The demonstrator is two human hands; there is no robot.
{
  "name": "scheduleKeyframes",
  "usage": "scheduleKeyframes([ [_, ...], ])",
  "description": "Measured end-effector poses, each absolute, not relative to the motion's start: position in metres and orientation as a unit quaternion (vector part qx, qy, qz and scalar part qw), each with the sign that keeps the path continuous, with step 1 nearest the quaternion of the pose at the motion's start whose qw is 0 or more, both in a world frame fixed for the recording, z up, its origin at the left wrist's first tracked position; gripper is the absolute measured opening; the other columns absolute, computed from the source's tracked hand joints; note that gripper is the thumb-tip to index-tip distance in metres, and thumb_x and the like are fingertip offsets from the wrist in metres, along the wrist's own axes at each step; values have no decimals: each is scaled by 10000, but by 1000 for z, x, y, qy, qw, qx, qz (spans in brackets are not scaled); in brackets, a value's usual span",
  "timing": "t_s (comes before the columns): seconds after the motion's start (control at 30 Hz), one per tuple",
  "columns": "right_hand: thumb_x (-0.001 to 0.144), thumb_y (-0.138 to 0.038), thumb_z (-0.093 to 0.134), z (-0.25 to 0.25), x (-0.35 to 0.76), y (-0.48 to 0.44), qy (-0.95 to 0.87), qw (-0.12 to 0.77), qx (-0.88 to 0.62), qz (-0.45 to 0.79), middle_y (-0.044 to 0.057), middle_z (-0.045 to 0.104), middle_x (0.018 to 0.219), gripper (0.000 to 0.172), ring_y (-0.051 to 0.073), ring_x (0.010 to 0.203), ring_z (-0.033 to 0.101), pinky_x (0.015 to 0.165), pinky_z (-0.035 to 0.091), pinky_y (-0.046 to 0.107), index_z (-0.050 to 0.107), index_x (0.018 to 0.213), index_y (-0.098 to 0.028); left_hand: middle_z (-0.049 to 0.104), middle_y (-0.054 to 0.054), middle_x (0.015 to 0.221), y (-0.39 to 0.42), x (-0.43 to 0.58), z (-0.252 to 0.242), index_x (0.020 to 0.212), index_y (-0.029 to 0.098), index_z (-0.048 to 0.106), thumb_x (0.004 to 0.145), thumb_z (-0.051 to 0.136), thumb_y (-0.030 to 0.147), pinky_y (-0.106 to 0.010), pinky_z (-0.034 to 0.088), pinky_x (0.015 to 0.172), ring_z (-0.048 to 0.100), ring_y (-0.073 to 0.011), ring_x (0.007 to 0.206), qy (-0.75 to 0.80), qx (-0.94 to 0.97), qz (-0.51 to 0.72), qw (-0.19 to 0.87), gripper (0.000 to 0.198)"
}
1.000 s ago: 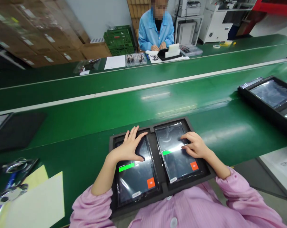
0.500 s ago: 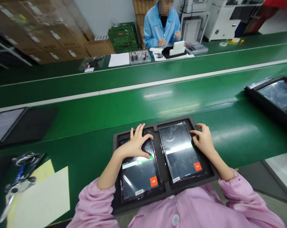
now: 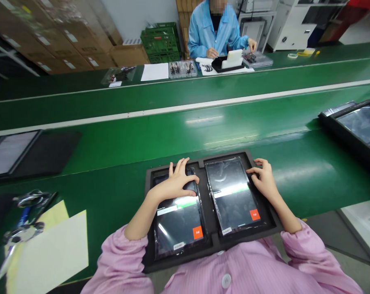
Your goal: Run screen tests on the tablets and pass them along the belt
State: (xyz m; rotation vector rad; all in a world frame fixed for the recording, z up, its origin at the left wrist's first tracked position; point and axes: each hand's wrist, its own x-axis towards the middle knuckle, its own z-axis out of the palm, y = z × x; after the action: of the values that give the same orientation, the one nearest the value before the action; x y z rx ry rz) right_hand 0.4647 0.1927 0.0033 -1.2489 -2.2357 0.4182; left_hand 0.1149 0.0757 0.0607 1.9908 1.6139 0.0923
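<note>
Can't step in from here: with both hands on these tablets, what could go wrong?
A slip of the left hand could hit the red Fail button on the left tablet; the right hand sits similarly above the Fail button of the right tablet. The tray rests on a green belt, so it could shift if the belt runs.

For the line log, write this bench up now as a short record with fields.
Left hand: fingers on the left plastic-sleeved tablet
Right hand: fingers on the right plastic-sleeved tablet
Screens: each shows an orange Fail button
Holder: black foam tray holding both tablets
Surface: green conveyor belt under the tray
Nearby: co-worker in a blue coat, across the belt
</note>
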Motion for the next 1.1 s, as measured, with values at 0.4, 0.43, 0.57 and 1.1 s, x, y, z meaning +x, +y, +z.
scheduleKeyframes([
  [0.4,755,-86,476,-4,463,195,-837,286,-443,145,134,457,1273,380,318,1103,481,983,457,565,762,968,-215,264,-59,1547,80,118,62,1049,306,664,1019,299,352,-710,-38,1154,52,-344,1512,645,713,33,274,369],
  [0.43,755,-90,475,-4,464,196,-836,285,-442,154,132,461,1264,379,315,1097,485,985,459,563,761,968,-218,271,-62,1545,81,118,62,1045,303,668,1020,300,353,-704,-37,1158,56,-344,1513,646,713,29,272,373],
  [0.57,755,-104,475,-3,464,197,-828,274,-456,176,129,460,1254,361,311,1090,492,997,455,563,747,963,-221,285,-60,1562,82,119,60,1067,310,690,1020,314,352,-694,-5,1169,87,-337,1519,641,723,23,258,382],
  [1.1,770,-113,419,-20,466,202,-836,267,-440,189,150,455,1252,472,318,1213,469,1043,413,553,598,1196,-211,658,-11,1250,81,42,72,873,267,782,938,445,391,-297,484,896,663,-190,942,709,669,84,208,365],
])
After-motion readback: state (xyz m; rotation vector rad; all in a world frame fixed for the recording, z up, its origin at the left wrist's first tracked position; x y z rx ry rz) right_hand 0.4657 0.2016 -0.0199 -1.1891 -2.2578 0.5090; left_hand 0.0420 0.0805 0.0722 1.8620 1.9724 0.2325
